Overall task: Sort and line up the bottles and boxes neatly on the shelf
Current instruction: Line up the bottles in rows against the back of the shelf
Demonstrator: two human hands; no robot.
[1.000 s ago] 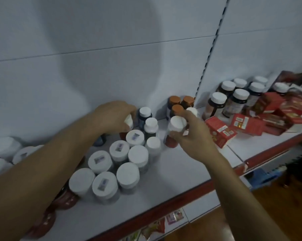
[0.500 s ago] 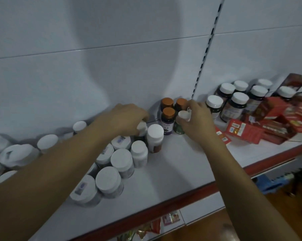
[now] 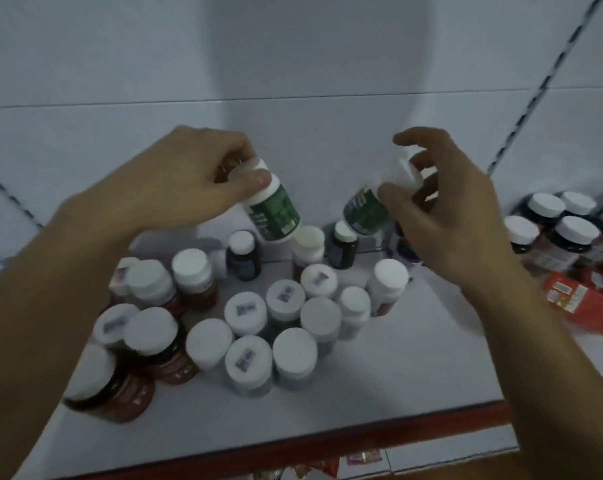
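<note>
the left hand (image 3: 185,178) and the right hand (image 3: 445,202) each pinch the white cap of a tilted green-label bottle, left bottle (image 3: 276,211) and right bottle (image 3: 364,209), above the shelf (image 3: 379,393).

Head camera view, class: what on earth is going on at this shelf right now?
A person's left hand grips a green-labelled white-capped plastic bottle by its cap; the right hand pinches the cap of a second green-labelled bottle. Both are held tilted over the white shelf. Below stands a loose cluster of white-lidded jars; red cardboard boxes lie at the right.
</note>
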